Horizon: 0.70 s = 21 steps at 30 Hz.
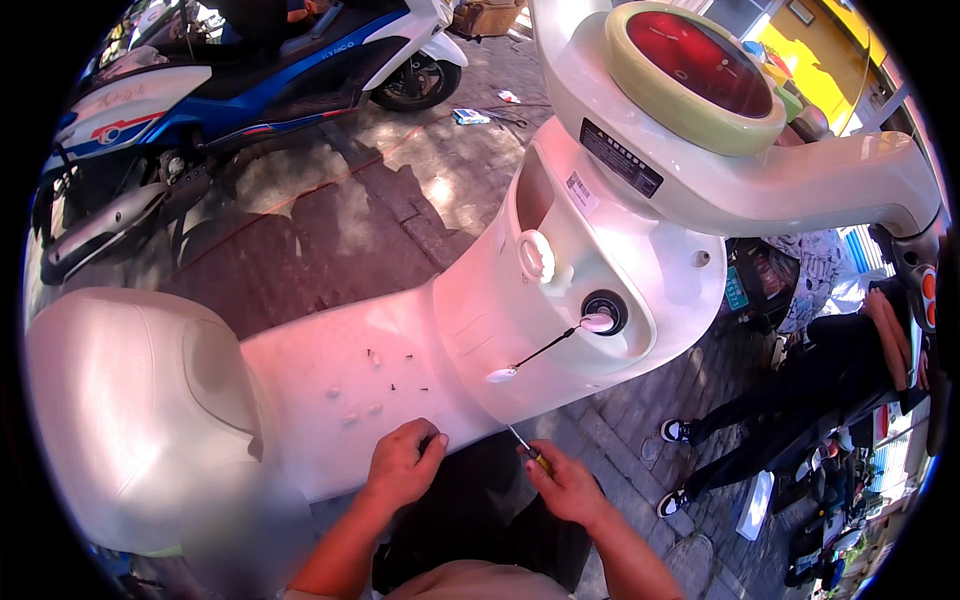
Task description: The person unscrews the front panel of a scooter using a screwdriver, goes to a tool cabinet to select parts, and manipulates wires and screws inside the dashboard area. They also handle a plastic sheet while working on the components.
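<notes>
My right hand (568, 484) grips a screwdriver (542, 461) with a yellow and dark handle, its thin metal shaft angled up and to the left. Beside the footboard's near edge, my left hand (404, 464) is closed, thumb against the curled fingers; what it may hold cannot be made out. Both hands are close to the floor panel (300, 370) of a cream-white scooter. Scattered on this panel are several small dark screws (393, 387) and several small white plugs (376, 408).
The scooter's rounded seat (130, 410) is at left, its front column with a key (597, 322) in the lock at right. A blue and white motorcycle (270, 75) stands behind on the paving. A person in dark trousers (770, 410) stands at right.
</notes>
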### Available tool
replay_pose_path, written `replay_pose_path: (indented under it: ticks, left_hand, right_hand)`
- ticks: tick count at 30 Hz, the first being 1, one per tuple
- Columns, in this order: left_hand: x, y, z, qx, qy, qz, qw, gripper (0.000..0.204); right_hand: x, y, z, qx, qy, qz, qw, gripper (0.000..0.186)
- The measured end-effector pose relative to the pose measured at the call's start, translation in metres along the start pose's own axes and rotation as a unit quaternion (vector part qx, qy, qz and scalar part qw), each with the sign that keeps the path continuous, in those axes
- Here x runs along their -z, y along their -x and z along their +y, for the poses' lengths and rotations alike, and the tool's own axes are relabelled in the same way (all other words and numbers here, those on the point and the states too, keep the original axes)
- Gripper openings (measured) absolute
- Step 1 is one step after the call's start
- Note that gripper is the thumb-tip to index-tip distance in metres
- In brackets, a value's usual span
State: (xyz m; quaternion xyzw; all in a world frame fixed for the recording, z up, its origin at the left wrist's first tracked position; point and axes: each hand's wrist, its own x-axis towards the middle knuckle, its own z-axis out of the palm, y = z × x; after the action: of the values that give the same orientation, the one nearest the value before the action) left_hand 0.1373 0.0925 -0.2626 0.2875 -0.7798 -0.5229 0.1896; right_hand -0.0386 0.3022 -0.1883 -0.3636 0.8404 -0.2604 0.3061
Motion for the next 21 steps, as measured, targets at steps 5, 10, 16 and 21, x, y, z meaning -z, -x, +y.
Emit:
replay_pose_path:
  ticks: [5, 10, 16, 21]
  left_hand:
    - [0.037, -0.01, -0.023, -0.011, -0.056, 0.03, 0.998, 0.024]
    - [0.054, -0.013, -0.046, 0.012, -0.093, 0.03, 0.995, 0.024]
    - [0.047, -0.016, -0.056, 0.027, -0.056, 0.023, 0.998, 0.026]
    - [0.034, -0.031, -0.033, 0.055, 0.049, 0.01, 0.997, 0.023]
  right_hand:
    - [-0.012, -0.018, -0.014, 0.024, 0.002, 0.009, 1.0, 0.035]
    - [-0.028, -0.028, -0.015, 0.009, 0.026, -0.014, 1.0, 0.038]
    - [-0.058, -0.039, -0.002, 0.014, 0.014, -0.013, 1.0, 0.036]
    - [-0.075, -0.043, 0.001, 0.003, 0.02, -0.05, 0.999, 0.035]
